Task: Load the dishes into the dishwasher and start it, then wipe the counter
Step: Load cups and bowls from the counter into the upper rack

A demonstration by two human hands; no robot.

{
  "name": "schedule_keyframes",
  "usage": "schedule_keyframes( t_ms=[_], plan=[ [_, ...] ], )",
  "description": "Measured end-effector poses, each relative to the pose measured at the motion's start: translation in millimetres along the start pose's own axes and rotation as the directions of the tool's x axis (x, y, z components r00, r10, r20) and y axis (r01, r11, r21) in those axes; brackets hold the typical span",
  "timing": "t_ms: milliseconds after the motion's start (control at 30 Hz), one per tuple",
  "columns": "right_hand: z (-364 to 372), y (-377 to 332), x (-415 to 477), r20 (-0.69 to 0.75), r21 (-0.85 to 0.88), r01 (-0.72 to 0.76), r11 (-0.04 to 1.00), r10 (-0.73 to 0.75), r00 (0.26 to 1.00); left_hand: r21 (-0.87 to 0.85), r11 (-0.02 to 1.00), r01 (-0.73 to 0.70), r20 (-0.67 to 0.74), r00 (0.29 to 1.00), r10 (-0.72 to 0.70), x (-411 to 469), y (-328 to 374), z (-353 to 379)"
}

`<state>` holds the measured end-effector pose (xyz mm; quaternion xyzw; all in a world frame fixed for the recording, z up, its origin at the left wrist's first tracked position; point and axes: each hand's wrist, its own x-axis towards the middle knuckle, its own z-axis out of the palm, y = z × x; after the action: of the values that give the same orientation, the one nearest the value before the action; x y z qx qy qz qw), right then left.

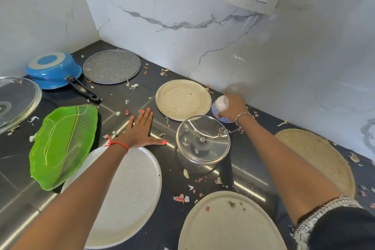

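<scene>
Small white-and-blue bowl point(219, 108), blurred, at the back of the dark counter point(168, 168) by the wall point(162, 6), just right of the beige plate point(183, 99), gripped in the curled fingers of the right hand point(235, 107). Left hand point(142, 130) flat on the counter, fingers straight and spread, between that plate and the white plate point(129, 195). Nearer, a lidded steel pot point(203, 144); peel scraps point(180, 198) around.

Left hand point(140, 130) flat, right hand point(233, 107) curled.
</scene>
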<state>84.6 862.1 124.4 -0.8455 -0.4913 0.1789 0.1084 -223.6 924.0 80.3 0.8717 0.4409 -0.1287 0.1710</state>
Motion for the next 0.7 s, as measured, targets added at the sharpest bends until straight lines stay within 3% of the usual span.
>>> schedule_keyframes(
  t_ms=[267,700],
  plan=[
    [-45,6,-45,-0.172,-0.063,-0.029,0.998,0.018,0.985,0.009,1.0,0.02,-0.131,0.991,-0.019,-18,16,-5],
    [-54,8,-229,-0.142,0.039,0.072,0.997,-0.065,0.988,0.016,0.999,-0.045,-0.302,0.952,0.048,-159,73,17]
  ],
)
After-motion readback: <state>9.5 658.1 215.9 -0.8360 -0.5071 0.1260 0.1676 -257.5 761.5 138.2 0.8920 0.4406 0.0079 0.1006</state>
